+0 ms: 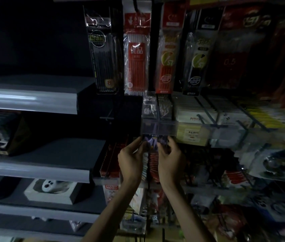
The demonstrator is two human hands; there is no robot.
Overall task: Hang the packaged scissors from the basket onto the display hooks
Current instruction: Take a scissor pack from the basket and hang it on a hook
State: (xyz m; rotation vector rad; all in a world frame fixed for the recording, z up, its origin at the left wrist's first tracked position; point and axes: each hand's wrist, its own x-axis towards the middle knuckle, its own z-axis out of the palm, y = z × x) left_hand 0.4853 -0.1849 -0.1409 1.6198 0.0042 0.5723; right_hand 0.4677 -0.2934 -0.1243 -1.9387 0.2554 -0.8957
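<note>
Head view: my left hand (132, 160) and right hand (170, 160) grip the packaged scissors (153, 143) between them, fingers curled round its two side edges. The pack stands upright, long axis vertical, its top edge just under a clear plastic label strip (159, 127). Its face is dark, glossy film with pale purple print. The small white writing along its top is too blurred to read. Above hang slim cellophane pen packs: a black pack (103, 49) marked "8", a red-and-white pack (137, 49), and a darker red pack (234, 49) reading "0.5". Smooth grey shelves (29, 100) run off left.
</note>
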